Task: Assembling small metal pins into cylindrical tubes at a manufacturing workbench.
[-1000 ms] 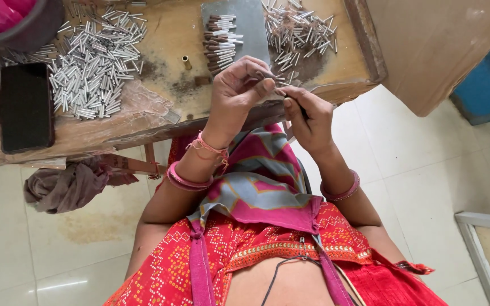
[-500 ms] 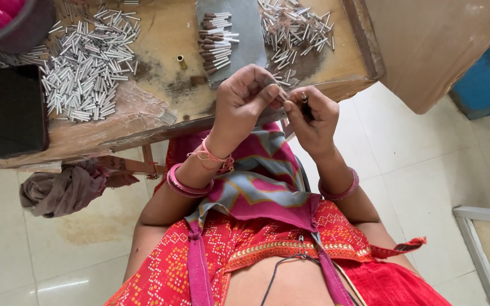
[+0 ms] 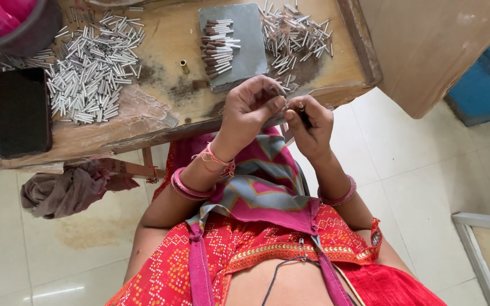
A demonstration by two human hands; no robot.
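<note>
My left hand (image 3: pixel 253 107) and my right hand (image 3: pixel 308 122) meet fingertip to fingertip just off the near edge of a low wooden worktable (image 3: pixel 160 119). The left fingers pinch a thin silver metal tube (image 3: pixel 286 90). The right hand grips a small dark tool (image 3: pixel 303 115) against it. Straight beyond the hands lies a grey slab (image 3: pixel 248 42) carrying a stack of dark-tipped tubes (image 3: pixel 218 48). Loose tubes (image 3: pixel 293 37) are scattered to the slab's right.
A large heap of silver tubes (image 3: pixel 89 71) covers the table's left part, beside a black phone (image 3: pixel 22 113). A pink-filled bowl (image 3: pixel 7 22) sits at the far left corner. A brown cloth (image 3: pixel 66 190) lies on the tiled floor. A blue box (image 3: pixel 486 85) stands at right.
Both hands stay joined at the table's edge, shifting slightly together. The fingers have worked the tube and the dark tool against each other.
</note>
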